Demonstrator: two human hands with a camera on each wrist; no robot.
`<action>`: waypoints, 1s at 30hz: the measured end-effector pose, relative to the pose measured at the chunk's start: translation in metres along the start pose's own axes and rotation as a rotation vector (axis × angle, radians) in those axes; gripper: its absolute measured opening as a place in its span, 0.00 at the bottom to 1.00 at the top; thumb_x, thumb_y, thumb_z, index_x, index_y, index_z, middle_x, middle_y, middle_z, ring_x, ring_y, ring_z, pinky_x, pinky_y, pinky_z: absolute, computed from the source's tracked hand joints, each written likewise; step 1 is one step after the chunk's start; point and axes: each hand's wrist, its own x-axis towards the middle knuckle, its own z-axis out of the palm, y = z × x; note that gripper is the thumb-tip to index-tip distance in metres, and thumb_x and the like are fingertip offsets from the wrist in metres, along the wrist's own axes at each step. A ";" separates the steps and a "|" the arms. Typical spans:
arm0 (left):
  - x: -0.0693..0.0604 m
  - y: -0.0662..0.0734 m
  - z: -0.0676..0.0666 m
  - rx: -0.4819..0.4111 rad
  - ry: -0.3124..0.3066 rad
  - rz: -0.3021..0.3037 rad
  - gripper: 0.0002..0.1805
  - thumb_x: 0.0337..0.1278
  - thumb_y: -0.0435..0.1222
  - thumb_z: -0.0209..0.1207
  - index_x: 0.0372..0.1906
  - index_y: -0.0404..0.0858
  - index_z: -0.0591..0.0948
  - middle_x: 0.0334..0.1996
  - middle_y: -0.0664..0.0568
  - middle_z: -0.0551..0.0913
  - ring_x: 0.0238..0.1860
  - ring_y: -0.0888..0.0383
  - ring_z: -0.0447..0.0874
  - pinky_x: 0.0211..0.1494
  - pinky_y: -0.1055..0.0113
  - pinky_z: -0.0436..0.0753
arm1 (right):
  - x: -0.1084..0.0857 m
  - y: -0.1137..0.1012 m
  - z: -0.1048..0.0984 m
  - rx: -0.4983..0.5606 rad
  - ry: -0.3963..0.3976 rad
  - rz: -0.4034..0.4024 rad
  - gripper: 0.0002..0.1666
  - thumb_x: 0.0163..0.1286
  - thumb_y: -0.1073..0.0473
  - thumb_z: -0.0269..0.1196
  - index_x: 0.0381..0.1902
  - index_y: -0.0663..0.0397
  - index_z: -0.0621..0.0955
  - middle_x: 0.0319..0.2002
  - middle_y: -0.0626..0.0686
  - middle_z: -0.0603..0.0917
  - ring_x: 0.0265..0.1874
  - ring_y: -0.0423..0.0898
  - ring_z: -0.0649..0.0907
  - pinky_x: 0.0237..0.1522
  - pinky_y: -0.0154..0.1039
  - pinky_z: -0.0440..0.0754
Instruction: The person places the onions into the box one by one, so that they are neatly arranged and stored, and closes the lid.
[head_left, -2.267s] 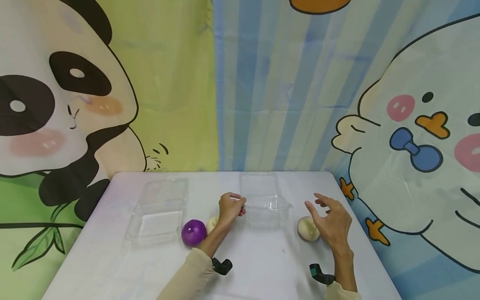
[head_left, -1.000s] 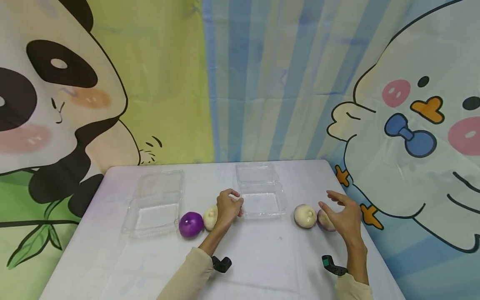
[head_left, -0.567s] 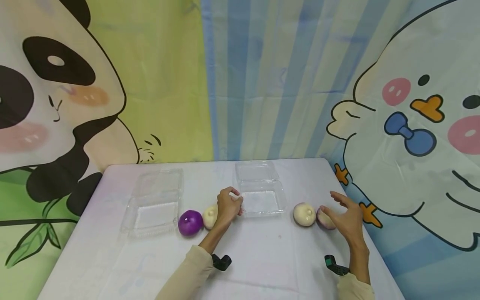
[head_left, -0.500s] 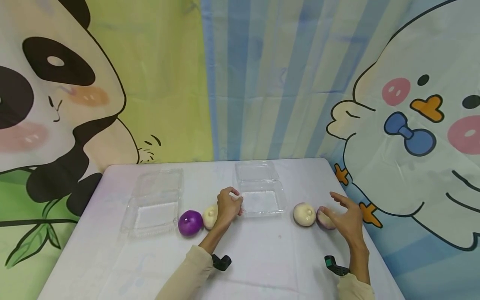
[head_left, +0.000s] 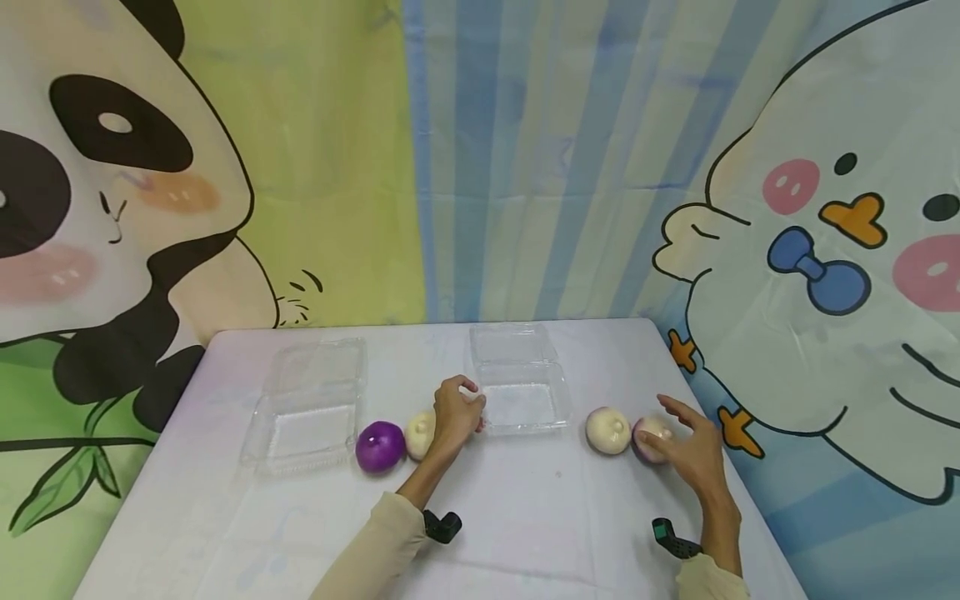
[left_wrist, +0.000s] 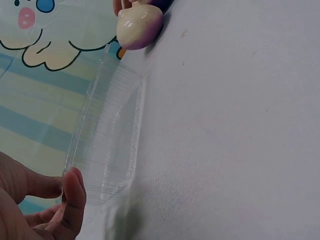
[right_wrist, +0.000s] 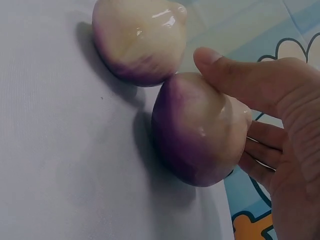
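Note:
My left hand (head_left: 456, 418) pinches the near left edge of a clear plastic clamshell container (head_left: 523, 407), which stands with its lid folded back; the left wrist view shows thumb and finger meeting at its rim (left_wrist: 75, 145). At the table's right, my right hand (head_left: 697, 454) is spread around a glossy purple-and-cream turnip (head_left: 651, 435). In the right wrist view the thumb lies by the turnip's (right_wrist: 195, 137) upper side and the other fingers are behind it; firm contact is unclear. A second turnip (head_left: 607, 430) sits against it on the left.
Another open clear clamshell container (head_left: 303, 437) lies on the left of the white table (head_left: 525, 533). Between it and my left arm are a purple round vegetable (head_left: 380, 447) and a cream one (head_left: 420, 435), partly hidden by the arm. A cartoon-printed curtain (head_left: 510, 167) hangs behind.
My right hand moved right from the first turnip to the other one, then lowered around it. My left hand stays at the container's edge. The container's front has tipped toward me and down.

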 end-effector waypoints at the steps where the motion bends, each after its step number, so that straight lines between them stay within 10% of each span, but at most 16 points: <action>1: 0.000 0.000 0.000 -0.002 -0.002 0.001 0.08 0.66 0.25 0.65 0.47 0.27 0.82 0.13 0.49 0.84 0.09 0.64 0.77 0.16 0.70 0.74 | -0.001 0.001 0.000 -0.005 -0.007 0.001 0.48 0.65 0.47 0.81 0.79 0.52 0.76 0.76 0.68 0.77 0.77 0.70 0.69 0.72 0.84 0.63; 11: -0.002 0.003 -0.001 -0.007 -0.008 -0.011 0.08 0.66 0.25 0.65 0.47 0.27 0.82 0.19 0.36 0.88 0.09 0.61 0.79 0.16 0.71 0.73 | -0.002 0.007 0.001 0.009 -0.041 -0.066 0.49 0.62 0.49 0.83 0.77 0.57 0.77 0.75 0.67 0.79 0.74 0.70 0.72 0.70 0.80 0.66; 30: -0.001 -0.002 -0.002 -0.008 -0.007 0.009 0.09 0.65 0.26 0.65 0.47 0.27 0.82 0.11 0.50 0.82 0.08 0.63 0.77 0.16 0.71 0.74 | -0.003 0.013 -0.002 -0.036 -0.108 -0.087 0.50 0.56 0.52 0.87 0.73 0.62 0.80 0.70 0.70 0.82 0.73 0.70 0.75 0.71 0.78 0.66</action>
